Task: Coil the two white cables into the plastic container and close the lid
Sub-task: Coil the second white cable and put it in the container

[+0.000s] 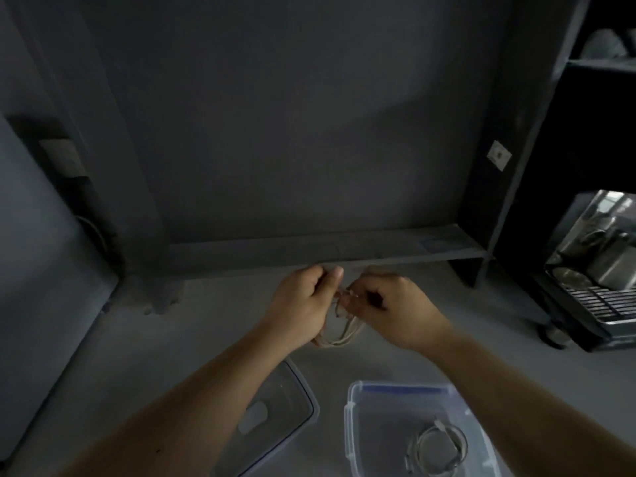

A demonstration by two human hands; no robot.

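Observation:
Both hands are raised above the grey table, close together. My left hand and my right hand both grip a white cable, whose loops hang down between them. Nearer to me stands the clear plastic container with blue clips, open. A second white cable lies coiled inside it. The clear lid lies flat on the table to the left of the container, partly hidden under my left forearm.
A low grey shelf runs along the back, just beyond my hands. A metal coffee machine stands at the right on the table. A grey wall closes the left side.

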